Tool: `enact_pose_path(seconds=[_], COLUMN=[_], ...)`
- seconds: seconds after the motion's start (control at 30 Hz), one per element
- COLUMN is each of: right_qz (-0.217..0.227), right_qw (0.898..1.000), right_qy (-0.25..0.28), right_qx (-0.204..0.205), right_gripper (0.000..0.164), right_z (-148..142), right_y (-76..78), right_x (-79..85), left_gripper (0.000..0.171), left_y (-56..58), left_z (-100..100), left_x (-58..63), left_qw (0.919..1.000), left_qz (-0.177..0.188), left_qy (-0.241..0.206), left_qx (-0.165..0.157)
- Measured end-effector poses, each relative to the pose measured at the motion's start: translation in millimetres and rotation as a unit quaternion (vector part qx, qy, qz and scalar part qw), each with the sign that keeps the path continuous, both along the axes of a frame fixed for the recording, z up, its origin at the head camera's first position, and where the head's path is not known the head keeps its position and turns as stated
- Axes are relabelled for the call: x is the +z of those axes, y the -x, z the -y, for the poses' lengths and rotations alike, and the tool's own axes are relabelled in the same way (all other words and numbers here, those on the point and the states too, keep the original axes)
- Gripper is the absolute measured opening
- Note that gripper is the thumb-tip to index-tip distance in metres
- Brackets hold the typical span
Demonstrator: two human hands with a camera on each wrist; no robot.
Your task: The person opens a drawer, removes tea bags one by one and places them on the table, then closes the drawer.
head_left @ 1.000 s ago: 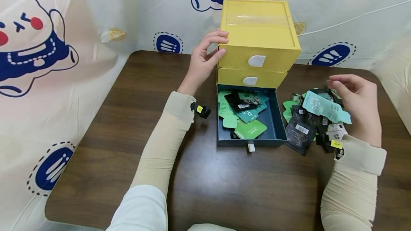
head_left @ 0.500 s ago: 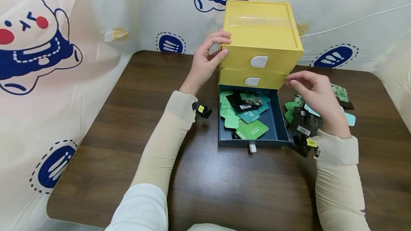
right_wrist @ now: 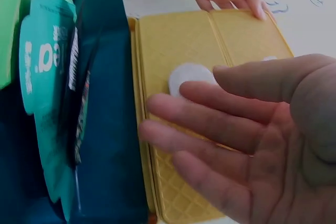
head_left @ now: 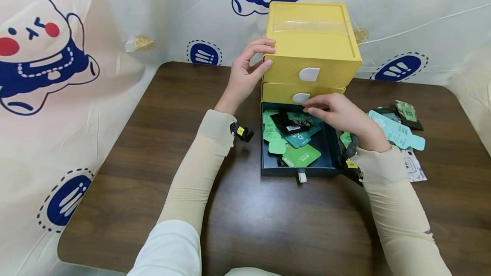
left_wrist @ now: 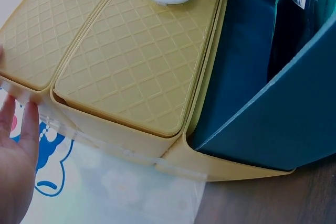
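Note:
A yellow box of stacked drawers [head_left: 312, 39] stands at the back of the table. My left hand [head_left: 245, 69] rests against its upper left front corner, with thumb and fingers extended. The blue bottom drawer [head_left: 329, 150] is pulled out. Inside lie green card packets [head_left: 301, 155], teal ones [right_wrist: 47, 64] and a black sachet [head_left: 285, 121]. My right hand [head_left: 345, 116] is over the drawer's right side, its fingertips close to the white tab [head_left: 301, 97] of the middle drawer. In the right wrist view those fingers are extended and hold nothing; whether they touch the tab is unclear.
Right of the drawer, a pile of packets is partly hidden by my right wrist. A light blue packet [head_left: 397, 130], a green-and-black one [head_left: 407, 112] and a white one [head_left: 413, 166] show there. The upper drawer also has a white tab [head_left: 309, 74]. A printed curtain [head_left: 161, 7] hangs behind the table.
My right hand has moved left from above the packet pile, past the box's right edge, to the middle drawer's tab. My left hand stays on the box corner.

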State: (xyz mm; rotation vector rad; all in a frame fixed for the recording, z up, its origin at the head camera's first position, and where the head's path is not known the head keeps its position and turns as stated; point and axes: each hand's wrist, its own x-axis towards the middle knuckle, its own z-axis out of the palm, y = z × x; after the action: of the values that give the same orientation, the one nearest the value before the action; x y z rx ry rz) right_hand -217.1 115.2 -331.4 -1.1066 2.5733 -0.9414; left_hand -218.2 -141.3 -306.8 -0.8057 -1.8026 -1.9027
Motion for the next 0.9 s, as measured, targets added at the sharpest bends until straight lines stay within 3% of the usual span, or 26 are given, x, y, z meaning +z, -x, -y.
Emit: enact_pose_path(seconds=[0.2,0.43,0.63,0.9], right_qz=[0.048,0.101,0.095,0.071], right_qw=[0.993,0.969,0.960,0.961], right_qy=[-0.085,-0.202,-0.234,-0.236], right_qx=[0.071,0.099,0.121,0.126], right_gripper=[0.031,0.044,0.042,0.037], right_z=[13.0,28.9,35.7,40.8], right_y=[7.4,12.9,13.1,8.0], right_x=[-0.9,-5.5,-11.9,-15.6], left_gripper=[0.018,0.018,0.018,0.018], left_y=[-0.3,0.0,0.8,0.4], left_z=[0.1,0.5,-0.1,1.9], left_x=[0.4,0.8,0.0,-0.9], left_qw=[1.0000,0.9999,0.9998,0.9998], left_qz=[-0.003,-0.009,-0.015,-0.018], left_qy=[0.004,0.005,0.009,0.010], left_qx=[0.000,-0.003,-0.009,-0.008])
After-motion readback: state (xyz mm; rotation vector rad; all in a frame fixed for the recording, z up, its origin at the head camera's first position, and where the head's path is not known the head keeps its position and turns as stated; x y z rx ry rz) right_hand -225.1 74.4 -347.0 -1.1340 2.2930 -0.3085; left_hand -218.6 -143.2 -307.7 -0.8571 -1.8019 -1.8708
